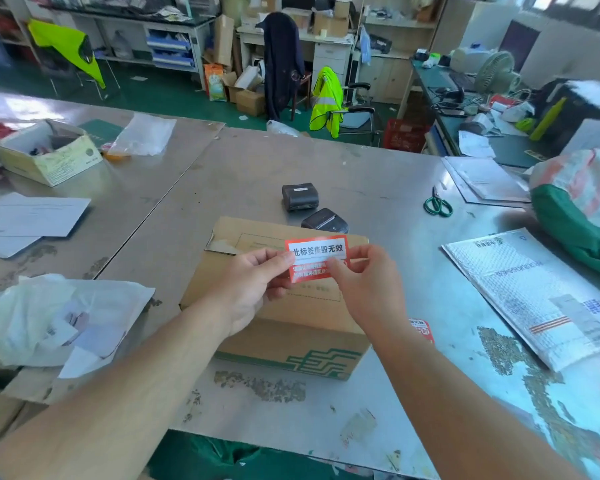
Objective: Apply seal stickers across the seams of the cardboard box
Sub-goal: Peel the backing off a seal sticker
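Observation:
A brown cardboard box [281, 337] with a green logo on its front stands on the metal table, its top flaps closed. Above the box top I hold a red and white seal sticker [317, 252] between both hands. My left hand [253, 285] pinches its left edge. My right hand [368, 282] pinches its lower right part with thumb and fingers. The sticker is lifted off the box and faces me. Another red sticker [421, 330] lies on the table just right of the box, partly hidden by my right forearm.
Two small black devices [300, 196] [323, 220] sit just behind the box. Green scissors [437, 204] lie at the right, a padded mailer [534, 296] at the near right. Crumpled plastic bags [59, 323] lie left; an open carton [45, 154] stands far left.

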A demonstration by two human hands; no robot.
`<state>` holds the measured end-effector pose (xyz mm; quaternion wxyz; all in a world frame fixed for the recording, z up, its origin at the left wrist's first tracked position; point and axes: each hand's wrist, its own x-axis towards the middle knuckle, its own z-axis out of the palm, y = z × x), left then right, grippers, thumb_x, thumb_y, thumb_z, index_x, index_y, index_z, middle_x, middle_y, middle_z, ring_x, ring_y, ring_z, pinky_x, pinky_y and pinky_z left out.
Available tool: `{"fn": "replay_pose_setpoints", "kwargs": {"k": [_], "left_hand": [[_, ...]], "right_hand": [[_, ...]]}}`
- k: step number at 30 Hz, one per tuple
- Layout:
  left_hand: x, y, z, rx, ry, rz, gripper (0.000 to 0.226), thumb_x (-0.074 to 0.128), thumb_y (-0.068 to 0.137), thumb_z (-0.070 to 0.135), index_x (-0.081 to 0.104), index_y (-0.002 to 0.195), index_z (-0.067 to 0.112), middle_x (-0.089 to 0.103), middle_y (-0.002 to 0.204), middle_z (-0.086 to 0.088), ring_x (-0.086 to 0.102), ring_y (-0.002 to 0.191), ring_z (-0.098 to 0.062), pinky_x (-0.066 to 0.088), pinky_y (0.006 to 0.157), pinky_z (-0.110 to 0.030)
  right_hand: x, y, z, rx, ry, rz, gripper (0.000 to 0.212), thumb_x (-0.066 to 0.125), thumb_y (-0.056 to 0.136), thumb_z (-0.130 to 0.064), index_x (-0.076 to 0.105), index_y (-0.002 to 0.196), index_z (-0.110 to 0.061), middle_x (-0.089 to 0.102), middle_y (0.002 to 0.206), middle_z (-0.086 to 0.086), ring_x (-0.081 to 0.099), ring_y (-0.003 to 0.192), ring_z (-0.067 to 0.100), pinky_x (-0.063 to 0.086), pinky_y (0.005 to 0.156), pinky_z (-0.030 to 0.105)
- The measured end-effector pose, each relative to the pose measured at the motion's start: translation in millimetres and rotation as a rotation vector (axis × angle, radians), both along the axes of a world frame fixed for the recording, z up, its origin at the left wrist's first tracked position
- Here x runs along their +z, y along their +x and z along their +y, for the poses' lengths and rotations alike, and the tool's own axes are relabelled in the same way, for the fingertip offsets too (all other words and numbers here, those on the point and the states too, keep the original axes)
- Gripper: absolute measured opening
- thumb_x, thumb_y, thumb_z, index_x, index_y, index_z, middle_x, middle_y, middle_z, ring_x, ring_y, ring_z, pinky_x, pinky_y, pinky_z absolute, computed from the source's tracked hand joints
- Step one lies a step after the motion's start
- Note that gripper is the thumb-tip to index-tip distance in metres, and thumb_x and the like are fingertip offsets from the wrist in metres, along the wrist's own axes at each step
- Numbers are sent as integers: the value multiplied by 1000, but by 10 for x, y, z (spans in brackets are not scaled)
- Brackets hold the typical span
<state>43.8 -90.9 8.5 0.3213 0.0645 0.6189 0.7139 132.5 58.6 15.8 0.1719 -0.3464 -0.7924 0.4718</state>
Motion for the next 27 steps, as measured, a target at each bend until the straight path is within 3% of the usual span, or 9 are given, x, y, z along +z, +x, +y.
{"fn": "replay_pose_setpoints", "kwargs": {"k": [3, 4, 6, 8, 12, 17, 22, 27], "left_hand": [[21, -122, -26, -22, 67, -18, 9, 61, 93, 14, 66, 92, 7, 73, 83, -8, 65, 68, -12, 53, 58, -20], [26, -172, -42, -26, 89, -25, 9, 61, 93, 13, 66, 90, 7, 74, 83, -8, 66, 71, -14, 54, 61, -21], [27, -266, -80, -25, 131, -46, 8, 61, 92, 13, 66, 89, 7, 74, 84, -8, 67, 75, -15, 56, 67, -25], [25, -372, -136, -32, 169, -80, 13, 65, 88, 16, 66, 94, 5, 73, 88, -11, 67, 80, -18, 57, 73, -28], [47, -584, -271, -83, 280, -146, 44, 69, 77, 24, 64, 112, -1, 72, 94, -13, 69, 84, -20, 58, 75, -28], [19, -752, -402, -173, 363, -187, 34, 62, 85, 22, 62, 108, -2, 72, 89, -15, 71, 79, -21, 59, 77, -28], [-50, -818, -451, -209, 403, -260, 43, 63, 82, 22, 63, 115, -5, 72, 96, -14, 70, 82, -20, 60, 80, -29], [-112, -905, -409, -221, 429, -291, 40, 63, 84, 31, 69, 110, 1, 73, 101, -13, 71, 85, -19, 58, 75, -28]], "right_hand": [[40, -91, -109, -5, 75, -5, 42, 72, 87, -44, 47, 120, -34, 55, 109, -14, 57, 97, 8, 41, 72, 25], [47, -133, -140, -2, 130, 16, 40, 70, 88, -43, 51, 121, -34, 52, 115, -12, 54, 106, 11, 41, 81, 27], [83, -204, -212, 64, 227, 65, 21, 64, 92, -39, 62, 112, -35, 52, 118, -11, 50, 114, 12, 41, 86, 27], [97, -269, -296, 167, 264, 110, 16, 58, 96, -32, 71, 105, -31, 56, 118, -13, 49, 116, 9, 42, 89, 21], [133, -335, -454, 268, 160, 174, 29, 50, 101, -19, 78, 107, -23, 61, 119, -20, 51, 116, -6, 40, 93, 12], [12, -393, -607, 336, 56, 226, 39, 44, 95, -28, 75, 117, -27, 63, 129, -17, 55, 124, -1, 43, 103, 23], [-34, -456, -690, 313, 69, 237, 40, 43, 94, -27, 76, 115, -28, 64, 125, -20, 54, 122, -6, 42, 99, 15], [-49, -568, -658, 310, 41, 249, 41, 42, 95, -28, 77, 116, -24, 66, 125, -16, 57, 119, -1, 46, 91, 18]]}}
